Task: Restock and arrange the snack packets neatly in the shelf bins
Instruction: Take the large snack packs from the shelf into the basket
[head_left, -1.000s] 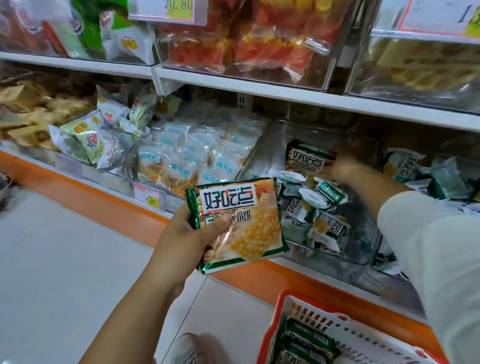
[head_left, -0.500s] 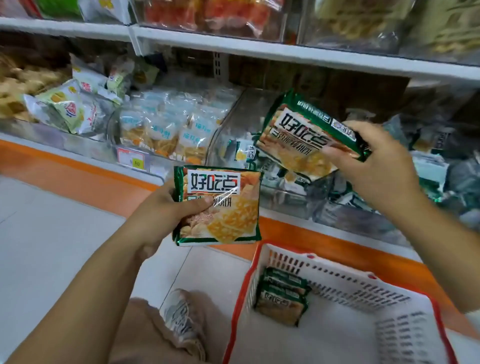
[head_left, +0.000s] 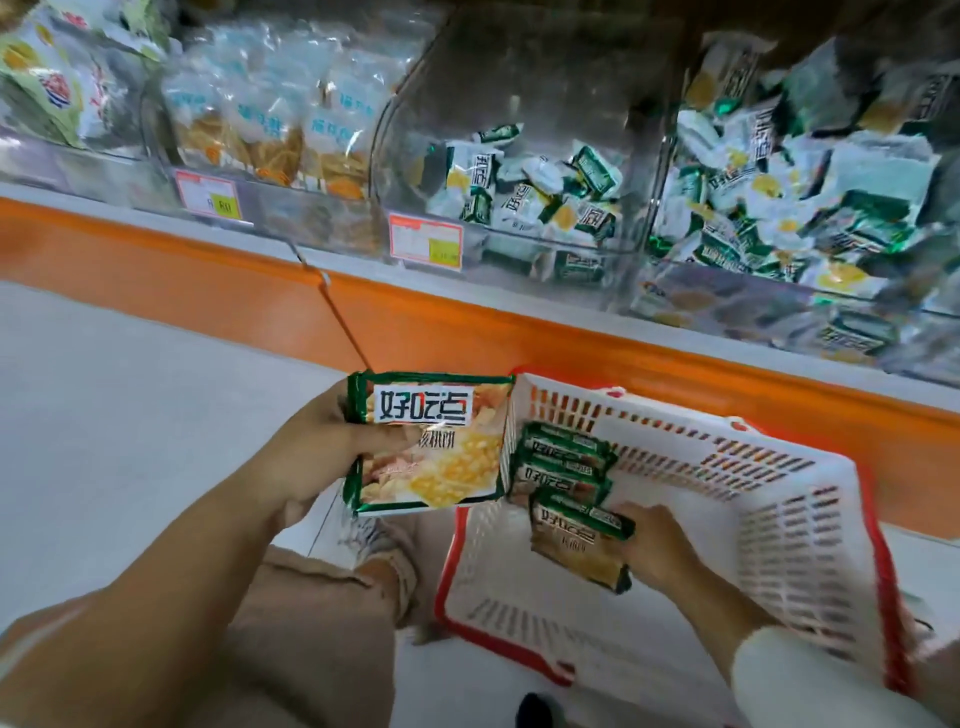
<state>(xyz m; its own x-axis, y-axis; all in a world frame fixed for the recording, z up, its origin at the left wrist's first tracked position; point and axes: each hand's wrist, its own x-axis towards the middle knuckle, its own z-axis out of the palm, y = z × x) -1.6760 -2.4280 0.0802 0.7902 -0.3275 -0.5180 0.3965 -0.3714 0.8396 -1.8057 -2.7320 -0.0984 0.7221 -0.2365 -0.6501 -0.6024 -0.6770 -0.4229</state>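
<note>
I am in a shop, at a self-service snack aisle. Above the orange plinth (head_left: 467, 332) runs a shelf (head_left: 358, 258) of clear plastic bins (head_left: 524, 88), each heaped with many identical sealed packets: green-and-white wrapped biscuits (head_left: 545, 192) straight above the plinth's middle, blue-labelled cracker packs (head_left: 270, 130) above its left end. Printed price tags (head_left: 426, 241) with yellow price patches are stuck on the bin fronts just above the plinth. Below it, on the pale tiled floor (head_left: 130, 405), stands a red-and-white shopping basket (head_left: 779, 519) holding more branded packets (head_left: 561, 457).
</note>
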